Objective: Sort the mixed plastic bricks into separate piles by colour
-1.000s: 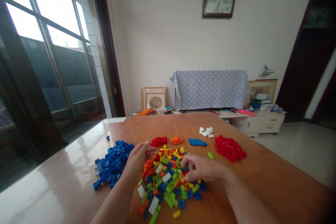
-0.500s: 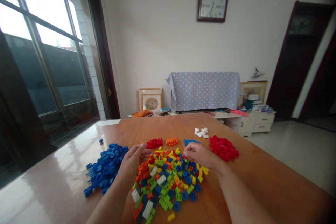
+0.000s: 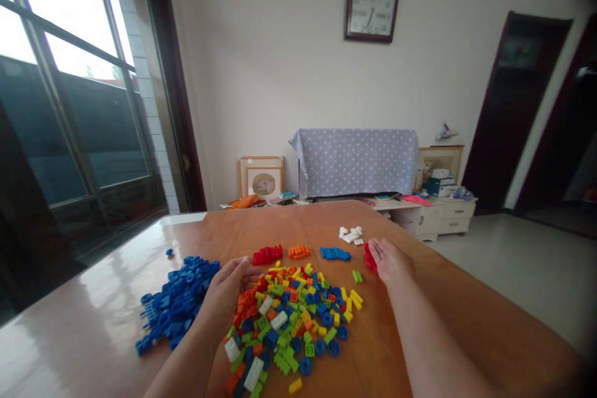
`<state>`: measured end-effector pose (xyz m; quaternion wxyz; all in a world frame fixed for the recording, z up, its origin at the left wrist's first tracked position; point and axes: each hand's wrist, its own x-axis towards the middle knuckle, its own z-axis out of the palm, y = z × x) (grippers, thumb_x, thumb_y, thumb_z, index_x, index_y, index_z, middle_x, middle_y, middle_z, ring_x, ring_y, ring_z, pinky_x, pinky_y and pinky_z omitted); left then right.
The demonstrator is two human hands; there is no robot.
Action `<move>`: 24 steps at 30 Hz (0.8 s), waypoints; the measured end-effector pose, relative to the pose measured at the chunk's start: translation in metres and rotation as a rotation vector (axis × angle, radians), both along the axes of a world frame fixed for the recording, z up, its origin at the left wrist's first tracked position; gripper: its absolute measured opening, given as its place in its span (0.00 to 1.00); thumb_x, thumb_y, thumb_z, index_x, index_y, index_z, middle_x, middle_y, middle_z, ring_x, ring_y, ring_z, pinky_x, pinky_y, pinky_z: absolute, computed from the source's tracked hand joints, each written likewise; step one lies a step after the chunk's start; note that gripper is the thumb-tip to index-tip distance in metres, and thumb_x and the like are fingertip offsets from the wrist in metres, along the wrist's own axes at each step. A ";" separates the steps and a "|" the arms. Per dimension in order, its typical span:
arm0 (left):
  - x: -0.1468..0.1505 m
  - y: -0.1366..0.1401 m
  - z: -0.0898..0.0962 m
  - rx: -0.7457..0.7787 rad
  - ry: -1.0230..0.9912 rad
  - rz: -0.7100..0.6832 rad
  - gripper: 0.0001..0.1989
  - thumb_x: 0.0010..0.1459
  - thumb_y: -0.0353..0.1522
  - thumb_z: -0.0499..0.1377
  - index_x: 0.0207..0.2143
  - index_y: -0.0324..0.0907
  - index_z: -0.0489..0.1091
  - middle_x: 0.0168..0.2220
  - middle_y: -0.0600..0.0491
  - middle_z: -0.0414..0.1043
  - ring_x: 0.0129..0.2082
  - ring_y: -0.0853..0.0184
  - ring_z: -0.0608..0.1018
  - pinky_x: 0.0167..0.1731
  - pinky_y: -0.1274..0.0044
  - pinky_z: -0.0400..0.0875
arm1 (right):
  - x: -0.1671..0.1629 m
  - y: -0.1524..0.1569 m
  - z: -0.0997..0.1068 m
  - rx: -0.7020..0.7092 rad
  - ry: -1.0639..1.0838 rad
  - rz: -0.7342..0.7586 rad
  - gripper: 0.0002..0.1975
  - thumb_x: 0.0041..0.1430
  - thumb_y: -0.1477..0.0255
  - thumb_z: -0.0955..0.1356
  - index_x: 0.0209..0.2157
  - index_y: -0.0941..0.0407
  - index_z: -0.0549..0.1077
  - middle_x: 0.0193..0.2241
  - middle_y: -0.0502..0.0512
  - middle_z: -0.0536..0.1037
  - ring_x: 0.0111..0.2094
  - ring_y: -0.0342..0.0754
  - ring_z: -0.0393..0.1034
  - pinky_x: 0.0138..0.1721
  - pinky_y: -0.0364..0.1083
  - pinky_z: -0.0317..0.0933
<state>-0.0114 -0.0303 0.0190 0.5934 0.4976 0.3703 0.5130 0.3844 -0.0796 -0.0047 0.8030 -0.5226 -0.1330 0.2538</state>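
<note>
My left hand (image 3: 229, 285) hovers at the left edge of a mixed pile of toy building bricks (image 3: 284, 318), its fingers stretched forward with nothing visible in them. The pile holds yellow, green, orange, blue, white and red pieces, with several blue wheels at its right side. Over on the right, my right hand (image 3: 393, 264) is at the pile of red bricks (image 3: 369, 257), fingers extended and covering most of it. A green brick (image 3: 357, 277) lies alone between that hand and the mixed pile.
Left of my left hand is a heap of blue bricks (image 3: 180, 298). Beyond the mixed pile sit red bricks (image 3: 268, 254), orange bricks (image 3: 299, 251), blue bricks (image 3: 335, 254) and white pieces (image 3: 351, 235). The wooden table's (image 3: 275, 224) far edge faces a low white cabinet (image 3: 450, 219).
My right hand has moved right, from the mixed pile to the red pile, and its fingers have straightened. A green brick now shows beside the mixed pile. My left hand has stayed nearly in place.
</note>
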 end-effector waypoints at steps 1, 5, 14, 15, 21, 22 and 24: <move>0.000 0.000 0.001 -0.001 -0.001 0.003 0.24 0.54 0.48 0.66 0.42 0.38 0.72 0.34 0.48 0.80 0.35 0.64 0.80 0.37 0.77 0.72 | 0.000 0.000 0.000 -0.026 -0.037 -0.004 0.06 0.59 0.68 0.67 0.34 0.53 0.65 0.35 0.56 0.78 0.39 0.46 0.77 0.43 0.45 0.76; 0.000 -0.002 0.002 -0.002 0.010 0.017 0.24 0.54 0.48 0.66 0.43 0.38 0.73 0.35 0.47 0.80 0.35 0.64 0.80 0.36 0.76 0.72 | -0.006 -0.002 -0.003 -0.205 -0.269 0.070 0.09 0.57 0.64 0.66 0.37 0.55 0.69 0.33 0.55 0.79 0.33 0.46 0.77 0.31 0.43 0.72; -0.004 -0.002 0.002 0.049 0.077 0.029 0.25 0.55 0.50 0.65 0.43 0.39 0.72 0.36 0.47 0.80 0.35 0.63 0.79 0.37 0.75 0.70 | -0.015 -0.007 -0.016 -0.753 -0.875 0.340 0.07 0.39 0.76 0.72 0.20 0.55 0.69 0.17 0.50 0.72 0.24 0.48 0.68 0.28 0.44 0.53; -0.003 -0.001 0.002 0.048 0.083 0.028 0.25 0.55 0.50 0.65 0.43 0.39 0.72 0.36 0.47 0.80 0.35 0.63 0.79 0.37 0.75 0.70 | -0.014 -0.007 -0.016 -0.787 -0.906 0.358 0.08 0.38 0.77 0.72 0.20 0.55 0.69 0.16 0.50 0.72 0.24 0.48 0.67 0.28 0.44 0.53; -0.001 -0.001 0.001 0.039 0.122 0.040 0.27 0.54 0.52 0.64 0.44 0.39 0.72 0.36 0.47 0.80 0.35 0.63 0.79 0.37 0.75 0.69 | -0.020 0.001 -0.026 -0.769 -1.012 0.406 0.03 0.44 0.77 0.70 0.22 0.55 0.73 0.22 0.53 0.77 0.27 0.48 0.70 0.27 0.43 0.52; 0.000 -0.001 0.001 0.041 0.126 0.040 0.27 0.54 0.52 0.64 0.44 0.38 0.72 0.36 0.47 0.80 0.35 0.63 0.79 0.37 0.75 0.69 | -0.020 0.002 -0.029 -0.748 -1.016 0.406 0.02 0.45 0.76 0.70 0.23 0.55 0.73 0.23 0.53 0.78 0.28 0.48 0.70 0.27 0.43 0.53; -0.001 0.000 0.000 0.049 0.133 0.042 0.27 0.54 0.52 0.64 0.44 0.39 0.73 0.36 0.47 0.80 0.35 0.63 0.79 0.37 0.75 0.69 | -0.019 0.005 -0.033 -0.709 -1.006 0.402 0.01 0.46 0.75 0.70 0.24 0.55 0.74 0.23 0.52 0.78 0.27 0.47 0.70 0.27 0.42 0.53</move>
